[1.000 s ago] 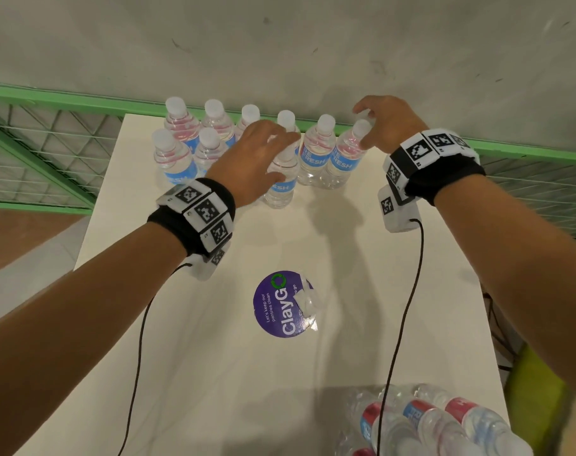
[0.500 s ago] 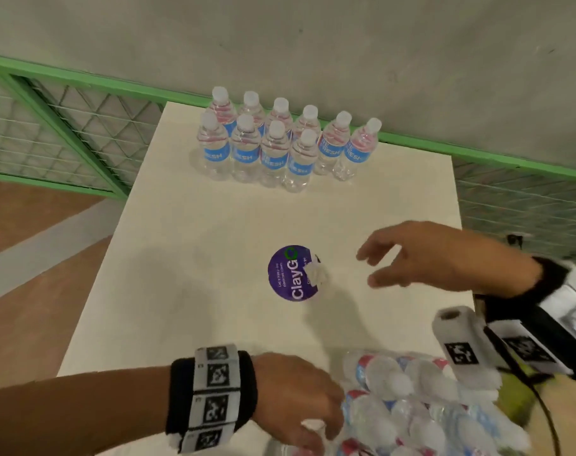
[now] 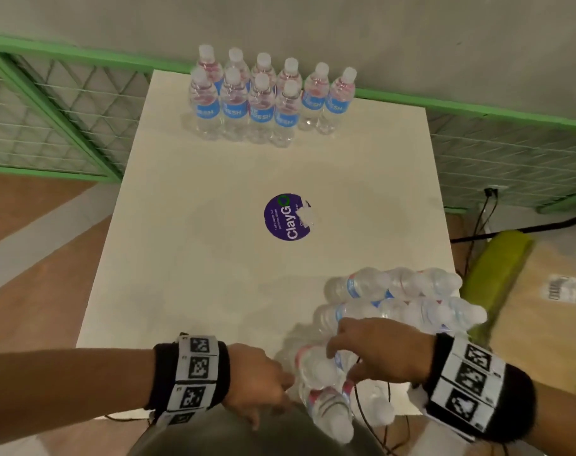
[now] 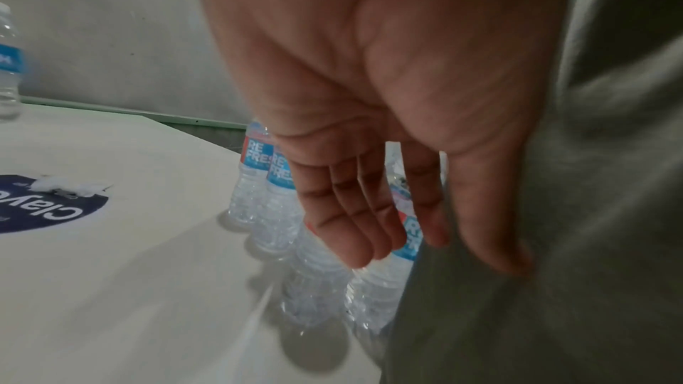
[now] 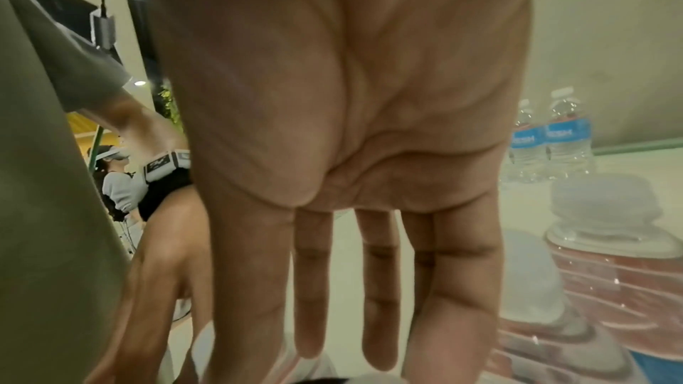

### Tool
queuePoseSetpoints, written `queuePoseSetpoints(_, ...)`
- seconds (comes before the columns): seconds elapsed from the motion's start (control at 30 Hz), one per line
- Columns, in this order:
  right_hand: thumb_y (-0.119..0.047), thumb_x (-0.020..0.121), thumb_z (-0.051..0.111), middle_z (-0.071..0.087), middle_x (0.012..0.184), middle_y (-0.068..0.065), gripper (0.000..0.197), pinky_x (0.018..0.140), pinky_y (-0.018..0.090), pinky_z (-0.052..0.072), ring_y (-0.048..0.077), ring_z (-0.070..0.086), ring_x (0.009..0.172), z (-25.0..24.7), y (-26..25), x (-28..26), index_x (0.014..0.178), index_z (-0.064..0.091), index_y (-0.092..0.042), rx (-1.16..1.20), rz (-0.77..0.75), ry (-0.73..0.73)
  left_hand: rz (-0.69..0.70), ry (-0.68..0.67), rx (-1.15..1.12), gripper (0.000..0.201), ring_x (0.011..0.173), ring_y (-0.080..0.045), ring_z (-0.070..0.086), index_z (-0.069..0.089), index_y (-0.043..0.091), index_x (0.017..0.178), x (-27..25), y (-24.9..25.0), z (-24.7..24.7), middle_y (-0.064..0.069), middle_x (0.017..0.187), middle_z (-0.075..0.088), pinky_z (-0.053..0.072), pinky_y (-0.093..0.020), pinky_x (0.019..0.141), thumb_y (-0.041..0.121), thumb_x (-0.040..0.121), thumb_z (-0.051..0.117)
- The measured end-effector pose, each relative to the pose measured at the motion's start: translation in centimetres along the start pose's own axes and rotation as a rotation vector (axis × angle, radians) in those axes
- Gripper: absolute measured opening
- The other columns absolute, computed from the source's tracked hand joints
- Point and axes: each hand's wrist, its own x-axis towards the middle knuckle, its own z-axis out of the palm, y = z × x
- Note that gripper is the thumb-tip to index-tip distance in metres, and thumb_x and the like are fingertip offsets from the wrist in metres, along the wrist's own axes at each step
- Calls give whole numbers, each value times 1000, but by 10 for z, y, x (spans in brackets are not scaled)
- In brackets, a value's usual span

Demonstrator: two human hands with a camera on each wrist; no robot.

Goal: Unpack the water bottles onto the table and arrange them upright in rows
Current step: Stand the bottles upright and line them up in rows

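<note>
Several water bottles (image 3: 267,100) with blue labels stand upright in two rows at the far edge of the white table (image 3: 198,258). A cluster of wrapped bottles (image 3: 395,301) lies on its side at the near right corner. My right hand (image 3: 341,357) hovers over the nearest lying bottles with fingers spread; the right wrist view shows those fingers (image 5: 310,288) straight and holding nothing. My left hand (image 3: 280,390) reaches the cluster's near left side. Its fingers (image 4: 355,229) are straight in front of the lying bottles (image 4: 314,288); I cannot tell whether they touch.
A purple round sticker (image 3: 286,217) marks the table's centre. Green mesh fencing (image 3: 66,120) runs behind and to the left. A yellow-green object (image 3: 497,274) and a cardboard box (image 3: 543,317) sit on the floor to the right, with cables nearby.
Both hands have left the upright rows and come back to the near edge. In the last half second my right hand dropped from mid table onto the lying bottles.
</note>
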Motion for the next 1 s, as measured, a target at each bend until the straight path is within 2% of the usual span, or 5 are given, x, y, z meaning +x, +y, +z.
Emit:
queuePoseSetpoints(0.3, -38, 87, 60, 55, 118, 0, 38, 87, 32, 46, 19, 55, 105, 7, -14, -4, 121, 51, -23, -17, 8, 119, -148, 232, -33, 37, 96, -31, 51, 53, 9, 109, 4, -1, -2, -11, 115, 48, 47, -43, 73, 41, 95, 44)
queuePoseSetpoints(0.43, -31, 87, 62, 52, 117, -2, 31, 84, 28, 44, 15, 53, 107, -4, -3, -11, 116, 54, -23, 77, 75, 392, -127, 491, -30, 37, 90, -29, 52, 47, 11, 111, 12, -5, -17, -10, 114, 50, 51, -42, 68, 42, 92, 49)
queuePoseSetpoints(0.53, -22, 81, 69, 46, 123, 3, 45, 85, 32, 47, 23, 48, 109, -12, 24, -11, 123, 52, -23, 35, 233, 631, -86, 399, -42, 45, 110, -27, 48, 37, 23, 132, 24, -10, -26, -7, 133, 43, 49, -41, 82, 39, 92, 51)
queuePoseSetpoints(0.73, -19, 84, 63, 48, 107, 3, 32, 80, 30, 47, 25, 56, 92, -18, 64, 7, 114, 55, -19, 165, 368, 454, 11, 231, -31, 36, 117, -29, 43, 47, 12, 130, 32, -6, -43, -12, 133, 46, 47, -43, 85, 24, 95, 46)
queuePoseSetpoints(1.0, -19, 77, 70, 61, 93, 5, 24, 71, 27, 45, 19, 55, 81, -71, 66, 31, 100, 65, -16, 417, 283, 617, -372, 536, -449, 28, 93, -22, 56, 61, 14, 114, -32, -85, -71, -4, 104, 56, 45, -31, 83, 18, 86, 62)
